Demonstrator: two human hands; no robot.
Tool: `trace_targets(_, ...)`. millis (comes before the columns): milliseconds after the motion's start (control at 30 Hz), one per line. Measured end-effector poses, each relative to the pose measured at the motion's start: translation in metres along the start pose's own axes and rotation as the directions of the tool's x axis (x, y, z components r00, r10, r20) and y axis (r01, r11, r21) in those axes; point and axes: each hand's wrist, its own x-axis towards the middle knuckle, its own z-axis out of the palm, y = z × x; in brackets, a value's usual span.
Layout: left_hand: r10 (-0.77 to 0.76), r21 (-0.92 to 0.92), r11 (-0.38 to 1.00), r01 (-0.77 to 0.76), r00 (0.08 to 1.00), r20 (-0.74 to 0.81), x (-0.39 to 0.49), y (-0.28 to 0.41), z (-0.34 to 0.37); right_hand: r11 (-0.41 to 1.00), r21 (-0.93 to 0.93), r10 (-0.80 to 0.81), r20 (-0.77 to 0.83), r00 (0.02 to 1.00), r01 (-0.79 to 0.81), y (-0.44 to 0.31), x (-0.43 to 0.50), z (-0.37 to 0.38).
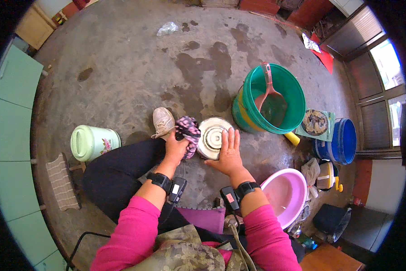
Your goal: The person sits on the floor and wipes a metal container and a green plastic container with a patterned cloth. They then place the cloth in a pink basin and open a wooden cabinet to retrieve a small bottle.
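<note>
My left hand grips a bunched black-and-pink cloth. Just right of the cloth is a round, shiny metal vessel with a ringed, stepped top, seen from above on the concrete floor. My right hand lies flat with fingers apart, its fingertips at the vessel's right side. Nothing is held in that hand. The vessel's lower body is mostly hidden from this angle.
A green bucket holding water and a pink dipper stands ahead right. A pink basin with cloudy water is at right, a blue bucket beyond. Left are a pale green lidded container and a small stool.
</note>
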Motion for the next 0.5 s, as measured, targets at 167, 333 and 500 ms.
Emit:
trace_targets(167,0.559,0.449,0.699,-0.556,0.817,0.141,-0.017,0.041,0.027,1.0,-0.023,0.008,-0.016,1.0,-0.008,-0.001,0.0,0.002)
trace_targets(333,0.612,0.494,0.613,-0.616,0.766,0.196,0.002,0.054,0.051,0.999,0.026,0.042,-0.03,0.999,-0.041,-0.002,0.0,0.003)
trace_targets(500,0.273,0.378,0.892,-0.25,0.962,-0.008,0.05,0.029,0.034,0.969,0.24,0.102,-0.198,0.975,-0.052,0.005,-0.008,0.01)
